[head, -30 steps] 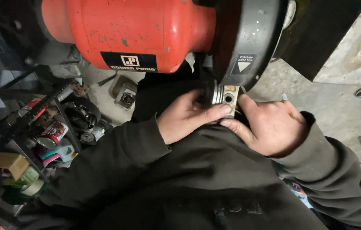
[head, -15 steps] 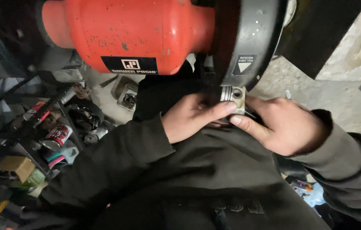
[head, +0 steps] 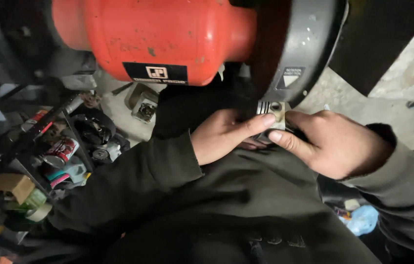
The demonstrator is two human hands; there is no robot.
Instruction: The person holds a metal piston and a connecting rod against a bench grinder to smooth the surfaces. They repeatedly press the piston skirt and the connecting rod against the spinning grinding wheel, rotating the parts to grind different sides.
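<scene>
A small metal piston (head: 271, 111) with ring grooves and a side hole is held up against the underside of the dark wheel guard (head: 305, 54) of a bench grinder with a red motor housing (head: 158, 39). My left hand (head: 224, 134) grips the piston from the left, thumb across its front. My right hand (head: 329, 142) pinches it from the right with thumb and forefinger. Both arms wear dark sleeves.
To the left, a dark rack (head: 36, 156) holds spray cans, bottles, tape rolls and a small cardboard box. A grey metal part (head: 143, 105) lies under the motor. Concrete floor (head: 402, 98) shows at the right, and a blue bag (head: 363, 220) lies near my right elbow.
Both hands and the piston have shifted slightly right and up under the wheel guard. My grip on the piston is unchanged.
</scene>
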